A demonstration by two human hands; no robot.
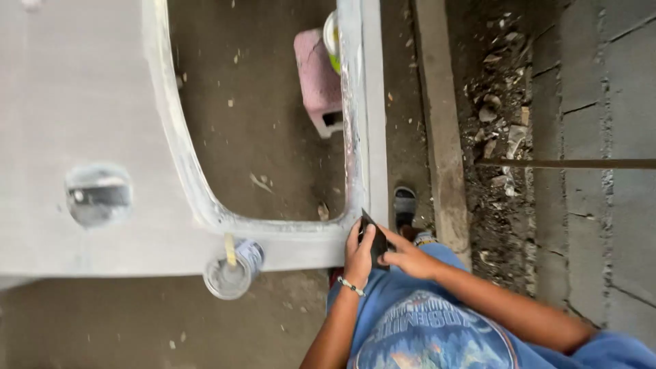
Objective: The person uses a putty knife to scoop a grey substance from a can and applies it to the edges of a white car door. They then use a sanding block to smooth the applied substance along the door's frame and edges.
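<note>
Left hand [358,251]: grip closed on a dark sanding sheet [375,238].
Right hand [404,257]: sheet pinched too.
Sheet: pressed to the grey car door [82,102] frame corner.
Can [232,273]: set below the door edge.

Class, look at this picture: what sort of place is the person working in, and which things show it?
Probably an informal car body repair yard: a grey primed car door panel, a bare dirt floor, a rough concrete block wall.

Labelled open tin [236,270] under grey panel [82,102]
</note>
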